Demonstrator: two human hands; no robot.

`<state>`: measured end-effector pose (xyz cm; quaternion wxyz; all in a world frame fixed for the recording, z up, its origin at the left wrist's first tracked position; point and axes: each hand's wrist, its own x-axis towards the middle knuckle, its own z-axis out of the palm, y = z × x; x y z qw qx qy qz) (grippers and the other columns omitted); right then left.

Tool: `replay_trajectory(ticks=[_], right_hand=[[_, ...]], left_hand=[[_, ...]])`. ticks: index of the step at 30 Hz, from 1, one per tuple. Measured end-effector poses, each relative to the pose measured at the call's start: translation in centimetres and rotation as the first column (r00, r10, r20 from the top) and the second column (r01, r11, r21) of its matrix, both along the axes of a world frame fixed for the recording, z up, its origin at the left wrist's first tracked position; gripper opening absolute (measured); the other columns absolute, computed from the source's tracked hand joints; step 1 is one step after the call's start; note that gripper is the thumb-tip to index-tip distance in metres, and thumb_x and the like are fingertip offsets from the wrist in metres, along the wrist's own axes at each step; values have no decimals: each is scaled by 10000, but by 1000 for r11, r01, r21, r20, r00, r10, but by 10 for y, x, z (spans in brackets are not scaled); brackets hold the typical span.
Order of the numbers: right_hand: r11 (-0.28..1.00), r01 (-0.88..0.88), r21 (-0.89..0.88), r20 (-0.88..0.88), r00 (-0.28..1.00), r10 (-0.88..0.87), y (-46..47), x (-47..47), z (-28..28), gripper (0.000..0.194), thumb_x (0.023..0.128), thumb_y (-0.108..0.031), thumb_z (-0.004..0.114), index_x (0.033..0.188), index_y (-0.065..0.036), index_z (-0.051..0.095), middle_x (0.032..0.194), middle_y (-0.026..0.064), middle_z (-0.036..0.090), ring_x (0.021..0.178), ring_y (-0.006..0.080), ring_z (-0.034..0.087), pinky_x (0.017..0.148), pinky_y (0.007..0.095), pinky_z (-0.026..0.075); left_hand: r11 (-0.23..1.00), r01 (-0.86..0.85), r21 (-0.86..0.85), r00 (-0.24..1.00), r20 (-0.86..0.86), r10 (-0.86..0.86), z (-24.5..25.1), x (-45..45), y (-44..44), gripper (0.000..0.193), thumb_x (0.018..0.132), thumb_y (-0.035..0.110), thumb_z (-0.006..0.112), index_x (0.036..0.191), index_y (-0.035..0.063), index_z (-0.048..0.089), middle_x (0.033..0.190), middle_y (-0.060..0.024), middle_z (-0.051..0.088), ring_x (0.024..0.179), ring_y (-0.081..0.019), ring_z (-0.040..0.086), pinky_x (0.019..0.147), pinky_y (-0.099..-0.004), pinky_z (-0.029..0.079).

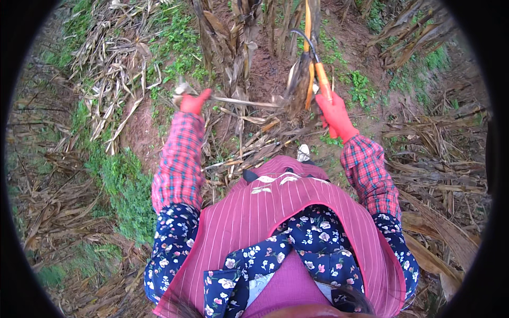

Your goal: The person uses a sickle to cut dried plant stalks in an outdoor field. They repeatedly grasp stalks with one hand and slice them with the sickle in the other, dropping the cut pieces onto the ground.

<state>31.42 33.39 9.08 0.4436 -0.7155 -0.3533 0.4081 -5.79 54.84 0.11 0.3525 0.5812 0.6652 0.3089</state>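
My left hand (194,102), in a red glove, is closed around a thin dry stalk (246,102) that reaches right towards a standing clump. A pale, blurred bit of plant (182,89) sticks out on the hand's far side. My right hand (337,116), also red-gloved, grips the orange handle of a sickle (324,79). Its dark curved blade (308,39) points away from me and hooks to the left, in front of a yellowish-brown upright stalk (307,18). Dark, withered leaf sheaths (294,93) wrap the base of that clump, just left of the sickle handle.
Another clump of withered standing stalks (234,39) rises ahead. Broken dry stalks (258,147) litter the ground before my shoe (303,152). Dry leaves (115,63) and green weeds (127,190) cover the left side. More dry leaves (433,135) lie on the right.
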Motion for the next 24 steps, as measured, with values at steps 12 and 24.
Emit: replay_trajectory(ticks=[12,24], right_hand=[[997,-72,-17,-138,988,69,-6,-28,18,316,889,-327,591,968,-29,519,658,11,502,454,102,478,371,264,377],[985,-171,-10,541,828,150,17,4,22,440,835,-395,604,1061,-38,480,865,251,614,826,438,606,720,491,469]], left_hand=[[797,597,97,796,-194,-573,24,208,-85,955,564,540,781,1188,-88,424,1164,-267,518,1114,-379,510,951,-413,419],[824,567,19,823,40,-567,30,222,-72,651,742,205,669,1315,21,420,1172,-241,576,1113,-354,564,917,-397,457]])
